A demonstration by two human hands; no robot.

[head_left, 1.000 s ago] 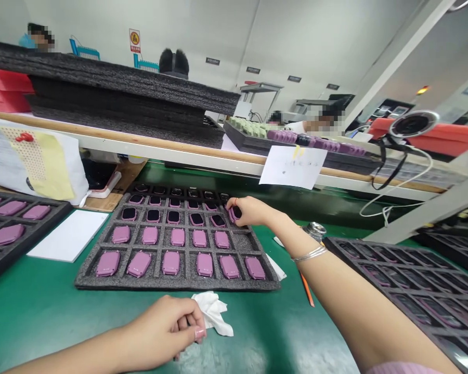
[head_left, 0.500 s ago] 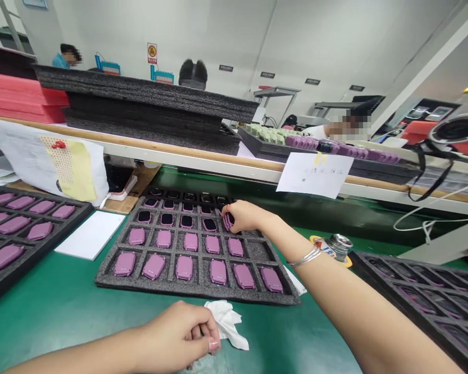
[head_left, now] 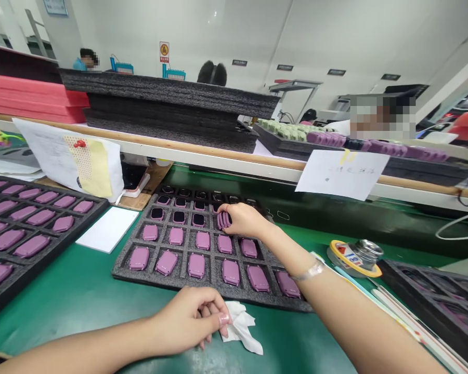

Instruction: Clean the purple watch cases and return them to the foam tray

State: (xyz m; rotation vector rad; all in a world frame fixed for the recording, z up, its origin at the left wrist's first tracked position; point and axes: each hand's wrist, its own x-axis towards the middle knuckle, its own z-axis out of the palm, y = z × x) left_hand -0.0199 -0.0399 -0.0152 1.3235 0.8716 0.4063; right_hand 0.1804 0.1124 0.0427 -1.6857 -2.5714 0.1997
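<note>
My right hand (head_left: 239, 219) is closed around several purple watch cases (head_left: 223, 220), stacked face to face, over the dark foam tray (head_left: 171, 279). In the tray's two front rows lie purple watch cases (head_left: 196, 265) with their backs up. Behind them, some with black screens (head_left: 179, 216) face upward. My left hand (head_left: 197, 318) rests near the tray's front edge, thumb and fingers pinched on a crumpled white tissue (head_left: 242, 330) that spreads over the green table.
Another foam tray of purple cases (head_left: 37, 245) lies at left, beside a white pad (head_left: 108, 229). At right stand a round metal container (head_left: 353, 257) and another foam tray (head_left: 432, 291). A shelf edge (head_left: 218, 154) with stacked black foam (head_left: 167, 114) crosses behind.
The view has swung slightly left. My right hand has moved one compartment leftward along its row, and the screen-up watch there no longer shows in its pocket. My left hand keeps the tissue.
</note>
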